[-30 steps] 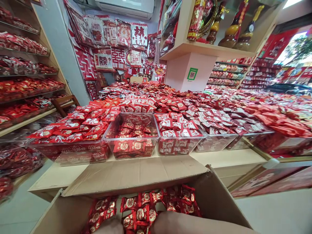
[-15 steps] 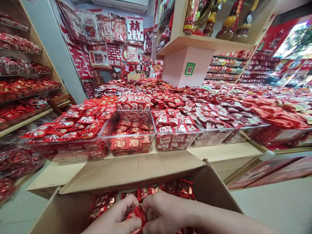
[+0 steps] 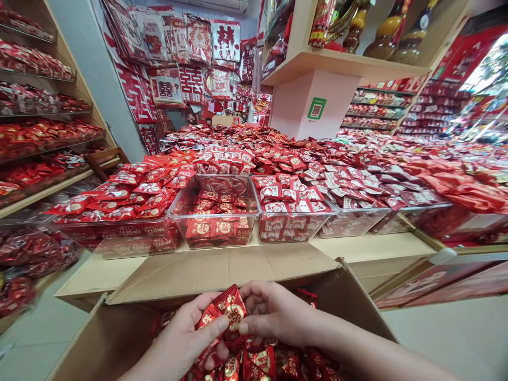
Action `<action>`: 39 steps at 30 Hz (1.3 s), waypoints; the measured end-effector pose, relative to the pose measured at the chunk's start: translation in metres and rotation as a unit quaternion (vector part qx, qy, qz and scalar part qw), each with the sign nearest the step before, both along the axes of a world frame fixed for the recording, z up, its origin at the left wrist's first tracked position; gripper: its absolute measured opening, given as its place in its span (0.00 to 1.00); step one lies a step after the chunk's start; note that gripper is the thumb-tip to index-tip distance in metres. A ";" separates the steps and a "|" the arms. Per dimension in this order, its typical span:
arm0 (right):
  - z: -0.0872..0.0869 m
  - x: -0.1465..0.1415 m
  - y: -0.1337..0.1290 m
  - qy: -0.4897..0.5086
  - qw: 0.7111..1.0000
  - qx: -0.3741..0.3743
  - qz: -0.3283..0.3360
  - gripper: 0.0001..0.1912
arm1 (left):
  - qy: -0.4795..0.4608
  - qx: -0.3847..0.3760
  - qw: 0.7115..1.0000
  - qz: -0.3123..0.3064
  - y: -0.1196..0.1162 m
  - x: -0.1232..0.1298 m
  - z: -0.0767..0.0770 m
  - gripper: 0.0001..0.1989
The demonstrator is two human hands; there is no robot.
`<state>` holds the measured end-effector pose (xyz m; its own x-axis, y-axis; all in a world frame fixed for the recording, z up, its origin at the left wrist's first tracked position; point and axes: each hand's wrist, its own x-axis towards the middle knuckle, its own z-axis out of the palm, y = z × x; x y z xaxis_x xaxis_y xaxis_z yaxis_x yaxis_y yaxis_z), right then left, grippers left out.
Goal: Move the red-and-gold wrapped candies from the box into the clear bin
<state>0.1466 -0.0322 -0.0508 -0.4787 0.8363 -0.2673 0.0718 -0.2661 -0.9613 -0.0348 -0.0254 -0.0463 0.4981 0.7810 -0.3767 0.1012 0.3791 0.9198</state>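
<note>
My left hand (image 3: pixel 190 330) is closed round shiny red candy packets (image 3: pixel 234 309) with gold print, its thumb pressed on their front. At the right edge of the same packets, my right hand (image 3: pixel 273 312) has its fingers curled and its thumb tip against the wrapper. Both hands are over an open cardboard box (image 3: pixel 254 264). Below them more red candy packets (image 3: pixel 260 362) lie loose in the box, partly hidden by my hands and forearms.
Beyond the box, a clear plastic bin (image 3: pixel 214 233) is partly filled with red packets. Beside it stands another clear bin (image 3: pixel 293 227), piled higher. A heaped bin (image 3: pixel 119 238) is at the left. Shelves (image 3: pixel 43 116) of packets line the left wall.
My hands have risen from low in the box, bringing red candy packets up between them. The packets now face me, and more of the box's contents show below.
</note>
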 end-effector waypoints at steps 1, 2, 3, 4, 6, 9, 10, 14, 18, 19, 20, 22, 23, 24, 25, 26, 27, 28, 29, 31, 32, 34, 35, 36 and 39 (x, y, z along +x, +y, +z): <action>-0.002 -0.001 0.000 0.002 1.000 -0.002 -0.007 0.20 | 0.005 -0.001 1.000 0.004 0.000 0.001 0.000 0.25; -0.004 -0.002 0.000 0.005 1.000 -0.005 -0.017 0.22 | 0.009 -0.003 1.000 0.007 0.000 0.003 0.001 0.24; -0.005 -0.003 0.000 0.011 1.000 -0.009 -0.028 0.23 | 0.010 -0.007 1.000 0.010 -0.001 0.003 0.003 0.24; -0.005 -0.003 0.001 0.021 0.999 -0.015 -0.037 0.25 | 0.006 -0.009 1.000 0.014 -0.001 0.003 0.004 0.24; -0.004 -0.002 0.003 0.049 0.997 -0.024 -0.051 0.27 | -0.010 -0.004 1.000 0.026 -0.001 0.002 0.006 0.26; -0.003 0.000 0.005 0.069 0.995 -0.020 -0.063 0.27 | -0.031 0.009 0.999 0.027 -0.001 -0.002 0.005 0.29; -0.003 0.000 0.005 0.070 0.995 -0.019 -0.066 0.26 | -0.029 0.010 0.999 0.020 -0.001 -0.003 0.004 0.29; -0.004 -0.001 0.002 0.058 0.997 -0.018 -0.056 0.23 | -0.006 0.012 1.000 -0.012 0.001 -0.006 -0.002 0.26; -0.001 0.001 -0.003 -0.056 0.997 0.057 0.017 0.16 | 0.083 0.068 0.992 -0.072 0.001 -0.004 -0.007 0.14; 0.001 0.001 -0.004 -0.101 0.991 0.084 0.033 0.14 | 0.106 0.099 0.985 -0.089 0.000 -0.003 -0.007 0.11; 0.002 0.002 -0.005 -0.143 0.983 0.108 0.043 0.13 | 0.123 0.134 0.978 -0.104 0.000 -0.003 -0.008 0.08; 0.004 0.002 -0.007 -0.212 0.964 0.147 0.064 0.14 | 0.160 0.199 0.956 -0.147 -0.001 -0.005 -0.009 0.05; 0.004 0.002 -0.008 -0.242 0.952 0.168 0.079 0.14 | 0.188 0.221 0.942 -0.168 -0.001 -0.006 -0.010 0.05; 0.004 0.002 -0.009 -0.275 0.936 0.193 0.103 0.14 | 0.222 0.235 0.928 -0.185 -0.001 -0.008 -0.012 0.05; 0.002 0.001 -0.010 -0.311 0.916 0.216 0.131 0.14 | 0.261 0.246 0.912 -0.198 0.000 -0.011 -0.014 0.05; 0.000 0.000 -0.010 -0.349 0.893 0.232 0.163 0.14 | 0.302 0.256 0.895 -0.204 0.001 -0.013 -0.017 0.04; -0.004 -0.001 -0.011 -0.385 0.869 0.240 0.195 0.15 | 0.335 0.264 0.881 -0.202 0.002 -0.015 -0.018 0.03; -0.008 -0.002 -0.011 -0.417 0.847 0.240 0.229 0.16 | 0.355 0.265 0.875 -0.196 0.004 -0.017 -0.019 0.04; -0.012 -0.003 -0.011 -0.438 0.827 0.234 0.264 0.16 | 0.358 0.261 0.876 -0.193 0.005 -0.018 -0.020 0.06; -0.019 -0.006 -0.010 -0.454 0.800 0.218 0.328 0.17 | 0.331 0.233 0.893 -0.196 0.007 -0.019 -0.018 0.12; -0.021 -0.007 -0.010 -0.453 0.795 0.209 0.345 0.16 | 0.311 0.215 0.905 -0.196 0.007 -0.018 -0.017 0.14; -0.023 -0.007 -0.008 -0.433 0.820 0.180 0.329 0.15 | 0.268 0.189 0.925 -0.190 0.006 -0.017 -0.015 0.15; -0.023 -0.007 -0.007 -0.407 0.849 0.156 0.300 0.16 | 0.247 0.180 0.935 -0.183 0.005 -0.016 -0.015 0.15; -0.022 -0.007 -0.007 -0.368 0.883 0.127 0.263 0.16 | 0.224 0.171 0.943 -0.175 0.004 -0.016 -0.016 0.17; -0.020 -0.006 -0.005 -0.206 0.966 0.024 0.153 0.11 | 0.145 0.127 0.970 -0.149 0.000 -0.014 -0.018 0.20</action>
